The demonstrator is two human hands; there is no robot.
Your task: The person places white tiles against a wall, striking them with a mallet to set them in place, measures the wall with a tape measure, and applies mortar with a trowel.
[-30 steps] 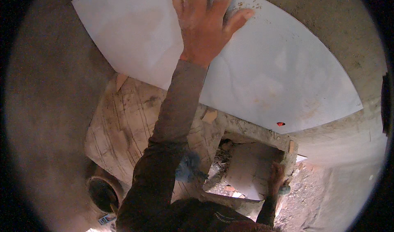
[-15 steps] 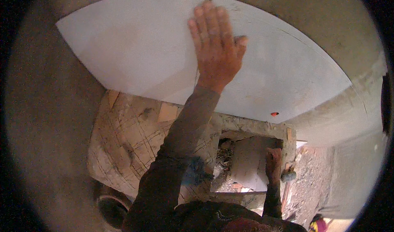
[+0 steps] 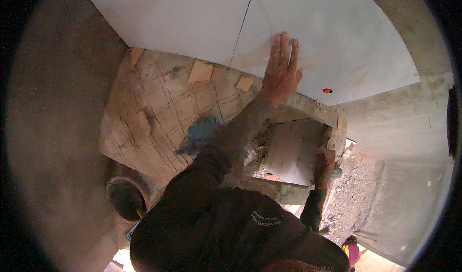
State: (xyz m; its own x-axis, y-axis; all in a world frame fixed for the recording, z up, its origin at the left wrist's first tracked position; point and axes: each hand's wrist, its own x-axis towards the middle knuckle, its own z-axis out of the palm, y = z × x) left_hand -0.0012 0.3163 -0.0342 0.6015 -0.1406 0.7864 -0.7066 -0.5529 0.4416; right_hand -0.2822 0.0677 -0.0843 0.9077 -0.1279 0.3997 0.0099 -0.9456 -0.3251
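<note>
My left hand lies spread on a large pale wall tile, palm down and fingers pointing up. It is near the tile's lower edge, right of the thin dark joint between this tile and the left one. A small hole with a bright red rim sits low in the right tile. Lower right, my right hand is curled at the right side of a rectangular opening in the rough slab. Whatever its fingers hold, if anything, is hidden. A grey rounded object shows just beside it.
The scored slab carries tan tile pieces along the wall and a crumpled blue bag or cloth. A dark bucket stands lower left. Rubble covers the floor at right; a person in bright clothing is beyond.
My left hand has shifted from the joint near the tiles' top to the right tile's lower part. The view has tilted downward. My right hand stays beside the opening, a little nearer me.
</note>
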